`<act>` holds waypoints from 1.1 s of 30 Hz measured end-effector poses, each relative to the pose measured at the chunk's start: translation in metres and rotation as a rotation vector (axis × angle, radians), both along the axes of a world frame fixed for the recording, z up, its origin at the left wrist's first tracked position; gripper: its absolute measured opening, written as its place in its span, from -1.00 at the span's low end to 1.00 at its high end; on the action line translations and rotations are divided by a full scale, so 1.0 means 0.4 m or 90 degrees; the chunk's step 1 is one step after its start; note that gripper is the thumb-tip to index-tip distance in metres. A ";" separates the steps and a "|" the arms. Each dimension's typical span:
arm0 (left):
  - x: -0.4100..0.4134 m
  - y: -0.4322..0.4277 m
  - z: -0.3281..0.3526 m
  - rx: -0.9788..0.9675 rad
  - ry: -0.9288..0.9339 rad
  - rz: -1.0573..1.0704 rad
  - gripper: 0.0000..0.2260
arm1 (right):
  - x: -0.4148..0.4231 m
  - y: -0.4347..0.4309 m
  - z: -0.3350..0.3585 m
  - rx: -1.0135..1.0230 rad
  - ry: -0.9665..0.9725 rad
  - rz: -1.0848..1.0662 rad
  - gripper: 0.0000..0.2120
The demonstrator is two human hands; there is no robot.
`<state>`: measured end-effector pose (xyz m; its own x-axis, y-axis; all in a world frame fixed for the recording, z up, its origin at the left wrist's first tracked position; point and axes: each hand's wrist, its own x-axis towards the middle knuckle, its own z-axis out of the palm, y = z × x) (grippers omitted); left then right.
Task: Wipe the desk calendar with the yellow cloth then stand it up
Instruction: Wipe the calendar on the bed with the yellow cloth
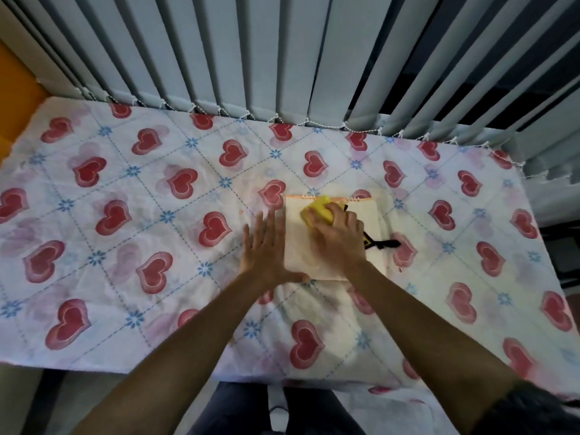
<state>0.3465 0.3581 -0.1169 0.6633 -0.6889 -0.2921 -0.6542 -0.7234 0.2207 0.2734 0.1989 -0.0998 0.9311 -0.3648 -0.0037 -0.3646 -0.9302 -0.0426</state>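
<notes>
The desk calendar [298, 243] lies flat on the table, a pale cream card with a spiral binding along its far edge. My right hand [337, 237] is closed around the bunched yellow cloth [318, 210] and presses it onto the calendar's upper middle. My left hand [266, 246] lies flat with fingers spread beside the calendar's left edge, its thumb reaching the near left corner. A black and yellow strap [381, 244] sticks out from under my right hand on the calendar's right side.
The table wears a white cloth [125, 189] printed with red hearts and blue flowers. Grey vertical blinds [251, 58] hang along the far edge. An orange surface [15, 98] stands at the far left. The table's near edge runs just in front of my legs.
</notes>
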 end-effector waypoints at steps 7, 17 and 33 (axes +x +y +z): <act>0.080 -0.035 0.021 0.091 0.005 -0.219 0.19 | -0.152 -0.109 0.013 -0.058 0.025 0.221 -0.54; 0.129 -0.015 0.019 0.102 0.000 -0.313 0.14 | -0.121 0.110 0.001 0.032 0.016 0.055 -0.47; 0.139 -0.012 0.013 0.109 0.011 -0.330 0.16 | -0.167 0.175 0.024 0.022 0.055 0.044 -0.46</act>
